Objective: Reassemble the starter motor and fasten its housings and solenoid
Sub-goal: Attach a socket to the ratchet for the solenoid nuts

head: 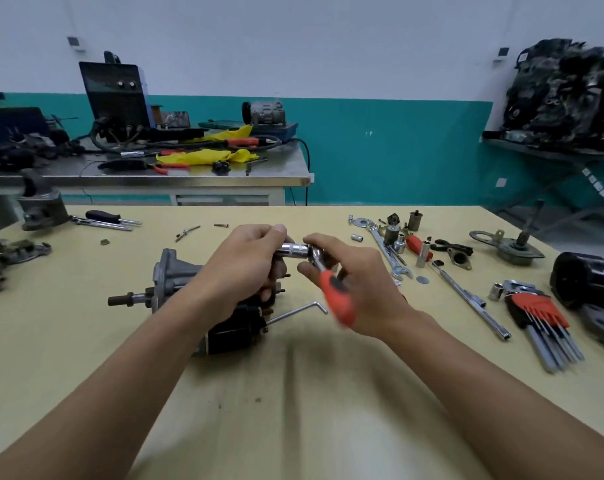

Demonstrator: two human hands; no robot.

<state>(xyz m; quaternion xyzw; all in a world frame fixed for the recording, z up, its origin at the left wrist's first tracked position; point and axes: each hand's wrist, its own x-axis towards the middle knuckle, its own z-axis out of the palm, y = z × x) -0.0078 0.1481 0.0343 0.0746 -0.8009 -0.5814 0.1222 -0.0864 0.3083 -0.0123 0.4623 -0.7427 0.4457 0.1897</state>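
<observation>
1. The starter motor [170, 271] lies on its side on the bench [86, 341], left of centre. Its shaft points left, and your left forearm covers part of it.
2. Its pale nose housing sits against the black body, so the main parts look rejoined. Your arm hides too much to tell whether every bolt is in.
3. Your left hand [245, 268] hovers above the motor, its grip pinching a chrome socket [291, 251] between thumb and fingertips.
4. Your right hand [359, 289] has its grip curled round the orange-handled ratchet [336, 289], with the head meeting the socket. You appear to be fitting the 2 together, so I judge the fastening of the housings and solenoid to be still ahead.
5. A bent hex key [298, 309] lies on the bench just right of the motor.
6. Further right lie spanners [385, 251] and a red-holdered hex key set [535, 308].
7. The socket carries some engraving, but it is too small to read. No other writing is legible.
</observation>
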